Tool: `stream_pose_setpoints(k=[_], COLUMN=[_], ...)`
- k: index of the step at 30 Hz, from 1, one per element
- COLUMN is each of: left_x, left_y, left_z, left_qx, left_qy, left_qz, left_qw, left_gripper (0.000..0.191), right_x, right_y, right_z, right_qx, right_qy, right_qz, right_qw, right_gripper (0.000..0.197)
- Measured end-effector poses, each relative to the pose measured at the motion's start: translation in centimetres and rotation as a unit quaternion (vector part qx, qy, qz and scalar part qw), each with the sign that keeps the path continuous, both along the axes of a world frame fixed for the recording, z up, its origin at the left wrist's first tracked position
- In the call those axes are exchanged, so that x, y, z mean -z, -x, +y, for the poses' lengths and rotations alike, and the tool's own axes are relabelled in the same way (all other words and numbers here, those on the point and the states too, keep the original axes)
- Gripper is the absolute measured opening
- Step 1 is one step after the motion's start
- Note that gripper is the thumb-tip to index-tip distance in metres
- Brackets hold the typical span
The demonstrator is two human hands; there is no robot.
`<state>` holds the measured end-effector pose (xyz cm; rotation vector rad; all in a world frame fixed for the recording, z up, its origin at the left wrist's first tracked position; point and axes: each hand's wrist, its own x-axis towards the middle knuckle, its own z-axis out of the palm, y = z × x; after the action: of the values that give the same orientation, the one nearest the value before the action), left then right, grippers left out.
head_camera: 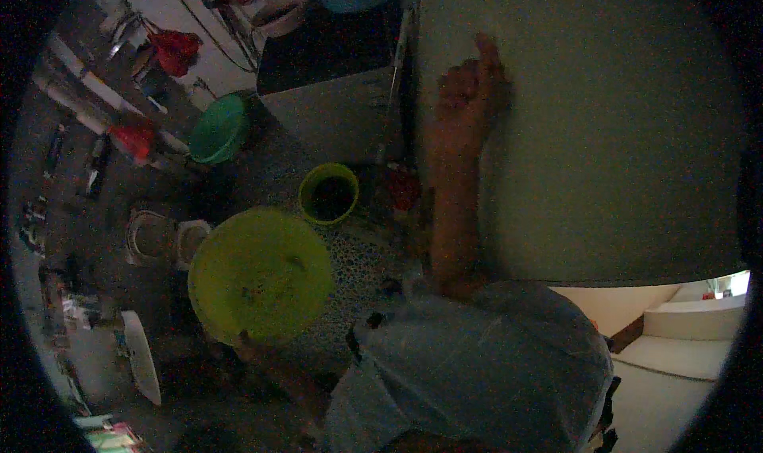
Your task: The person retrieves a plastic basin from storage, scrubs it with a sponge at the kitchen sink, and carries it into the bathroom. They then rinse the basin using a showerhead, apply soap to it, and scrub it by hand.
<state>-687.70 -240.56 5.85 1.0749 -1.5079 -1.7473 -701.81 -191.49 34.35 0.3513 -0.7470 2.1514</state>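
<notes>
In dim light, my left hand (247,348) is at the near rim of a large round yellow-green basin (262,268) and seems to grip it; the fingers are partly lost in shadow. A few dark marks show on the basin's surface. My right arm reaches up along a broad pale panel (602,131), perhaps a door or wall. At its end my right hand (474,89) is against or just before this panel, one finger stretched out, the others curled, with nothing visible in it. Contact cannot be made out.
Beyond the basin stands a yellow-rimmed bucket (329,194) with a dark inside, on a speckled floor (357,256). A green basin (219,130) is farther off, near red items (173,50). A toilet (149,237) stands left. Bright white walls (673,363) show at lower right.
</notes>
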Motion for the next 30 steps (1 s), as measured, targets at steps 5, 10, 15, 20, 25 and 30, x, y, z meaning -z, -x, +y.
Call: stream_pose_setpoints(k=[5, 10, 15, 20, 25, 30], left_x=[-1.4, -5.6, 1.7, -3.0, 3.6, 6.6], left_y=[5.8, 17.2, 12.5, 20.9, 29.8, 33.1], left_z=[-11.7, -17.0, -25.5, -26.0, -28.3, -30.0], left_qx=[-0.028, -0.053, 0.000, -0.121, -0.047, -0.093], left_qy=[0.022, 0.044, 0.000, -0.089, -0.023, -0.068], left_qz=[0.023, 0.012, -0.113, -0.150, 0.020, 0.069], left_qw=[0.999, 0.998, 0.994, 0.977, 0.998, 0.991], left_gripper=[0.035, 0.031, 0.038, 0.029, 0.033, 0.041], right_x=[0.9, -0.1, -2.7, -3.2, 0.8, 15.4], right_y=[-2.0, 1.2, -2.4, -2.6, -3.9, 8.8], right_z=[-1.9, -1.4, 1.7, 7.4, 7.2, 6.3], right_qx=[0.147, 0.236, 0.311, 0.456, 0.589, 0.338], right_qy=[-0.050, -0.095, -0.109, -0.175, -0.096, -0.149], right_qz=[-0.029, -0.060, -0.165, -0.256, -0.417, -0.494], right_qw=[0.987, 0.965, 0.930, 0.834, 0.686, 0.787], right_gripper=[0.021, 0.032, 0.038, 0.031, 0.038, 0.036])
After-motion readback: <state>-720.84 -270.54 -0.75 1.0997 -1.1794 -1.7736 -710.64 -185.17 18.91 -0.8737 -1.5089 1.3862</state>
